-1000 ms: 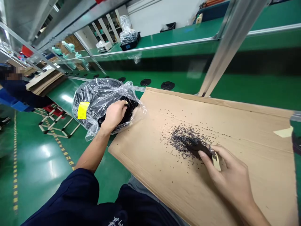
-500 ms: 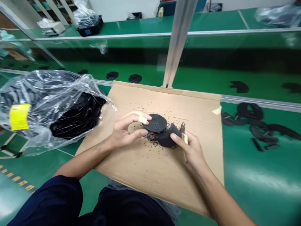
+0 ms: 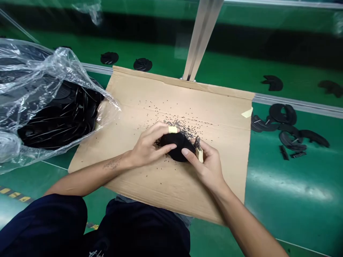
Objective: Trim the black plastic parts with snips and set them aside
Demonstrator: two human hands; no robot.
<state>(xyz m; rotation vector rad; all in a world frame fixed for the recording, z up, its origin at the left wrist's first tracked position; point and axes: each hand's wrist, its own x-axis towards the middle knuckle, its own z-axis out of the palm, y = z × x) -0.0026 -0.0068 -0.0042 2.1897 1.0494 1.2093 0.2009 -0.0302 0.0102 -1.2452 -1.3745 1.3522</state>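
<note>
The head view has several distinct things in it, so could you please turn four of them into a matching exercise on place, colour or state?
1. Plastic bag
2. Cardboard sheet
3. Small tool
4. Finger band

A. Held in the right hand
B. Brown, beneath scattered black bits
C. Pale yellow, on the left hand
D. Clear, with black pieces inside

Pairs: 1-D, 2-B, 3-A, 4-C

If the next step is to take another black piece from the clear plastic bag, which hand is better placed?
Probably the left hand: it is nearer the open clear plastic bag, though it holds a rounded black piece. The right hand is farther away, holding a small dark-tipped yellowish tool.
</note>
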